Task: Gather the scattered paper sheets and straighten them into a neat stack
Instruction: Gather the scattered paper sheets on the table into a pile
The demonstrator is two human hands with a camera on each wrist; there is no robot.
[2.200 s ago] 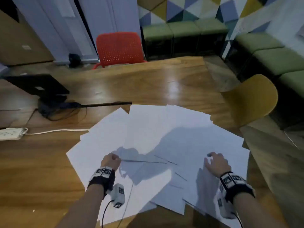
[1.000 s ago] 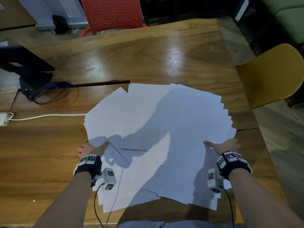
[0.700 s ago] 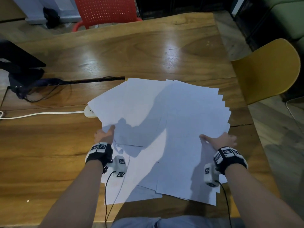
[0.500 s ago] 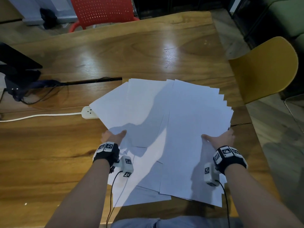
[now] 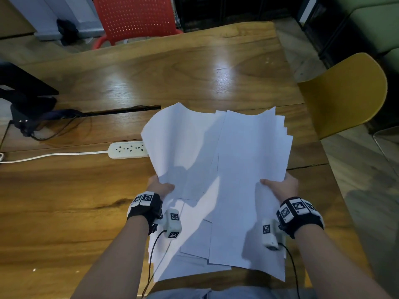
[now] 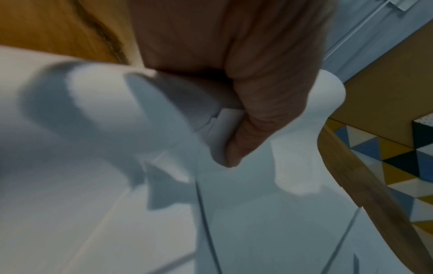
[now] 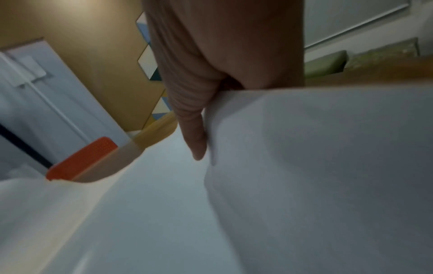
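Several white paper sheets (image 5: 218, 169) lie bunched in a loose, uneven pile on the wooden table (image 5: 64, 201), their far ends curling upward. My left hand (image 5: 160, 187) grips the pile's left edge, thumb on top of the sheets (image 6: 164, 185) and fingers hidden beneath. My right hand (image 5: 279, 187) grips the right edge the same way, its thumb (image 7: 194, 137) pressed on the top sheet (image 7: 304, 166). The near ends of the sheets fan out unevenly toward the table's front edge.
A white power strip (image 5: 128, 149) with its cord lies just left of the sheets, partly under them. A black monitor stand (image 5: 23, 98) and cables sit at the far left. A yellow chair (image 5: 345, 93) stands to the right, a red chair (image 5: 133, 16) beyond the table.
Both hands slid inward and pushed the wide fan of sheets into a narrower pile. They now grip its sides and the far ends lift. The power strip is uncovered.
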